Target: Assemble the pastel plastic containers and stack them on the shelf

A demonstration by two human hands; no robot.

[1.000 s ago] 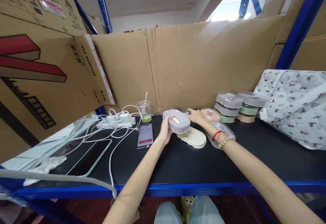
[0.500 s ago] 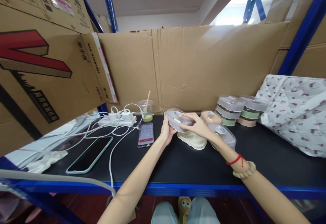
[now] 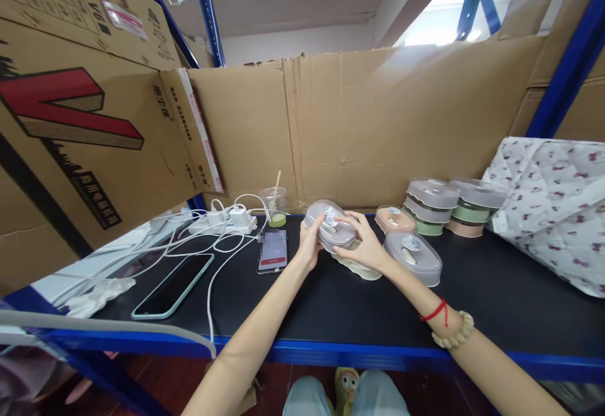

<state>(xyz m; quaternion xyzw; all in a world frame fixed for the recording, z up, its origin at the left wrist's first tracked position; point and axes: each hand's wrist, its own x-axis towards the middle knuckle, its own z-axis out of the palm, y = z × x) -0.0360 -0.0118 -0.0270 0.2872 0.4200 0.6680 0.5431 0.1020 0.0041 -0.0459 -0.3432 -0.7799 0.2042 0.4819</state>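
Observation:
Between my two hands is a grey lidded plastic box [image 3: 341,240], oval with a wavy edge, a clear lid and a round label. It is held up off the table and tilted towards me. My left hand [image 3: 309,244] is closed around its left side, the thumb or a finger reaching onto the lid. My right hand [image 3: 367,244] grips the right side, fingers on the far edge and thumb at the near edge. Under the right hand lies a cream wavy-edged piece [image 3: 362,270], partly hidden. Right of it stand another grey box [image 3: 423,263] and a peach box [image 3: 396,222].
Stacked lidded boxes [image 3: 428,208] in grey, green and peach stand at the back right, by a patterned cloth bag [image 3: 553,208]. At left lie two phones, a power strip [image 3: 198,224] with tangled white cables, and a plastic cup [image 3: 278,208] with a straw. Cardboard [image 3: 368,120] walls the back.
The held grey box has tipped so its lid faces me more. My left fingers have come over onto the lid, and my right fingers have shifted along the edge. The camera has turned slightly.

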